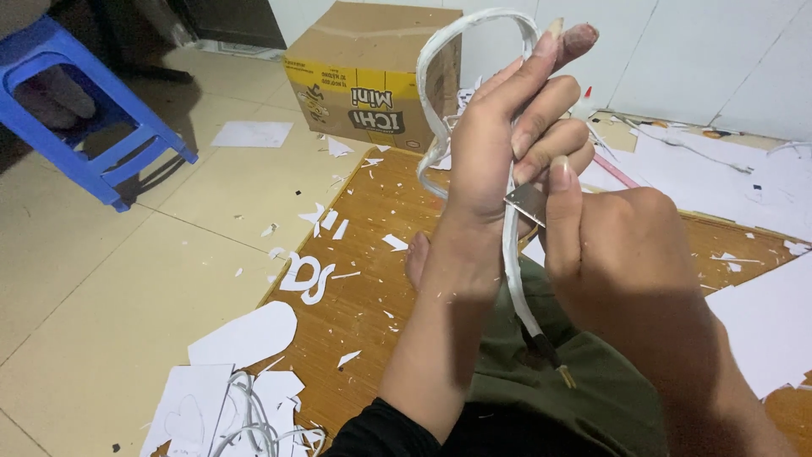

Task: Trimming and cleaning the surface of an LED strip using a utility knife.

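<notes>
My left hand (507, 135) is raised in the middle of the view, fingers closed around a white flat strip (440, 59) that loops up over the fingertips and runs down past my wrist to a dark end with bare wires (550, 355). My right hand (622, 254) grips a small metal blade (526, 203), thumb pressed along it, with the blade's edge against the strip just below my left fingers. Both hands are above my lap in green trousers (584, 398).
A wooden board (364, 279) on the tiled floor carries white cut-out shapes and scraps. A cardboard box (364, 76) stands behind, a blue plastic stool (76, 110) at the far left. White sheets (761, 322) lie to the right, white cables (249, 419) at the bottom left.
</notes>
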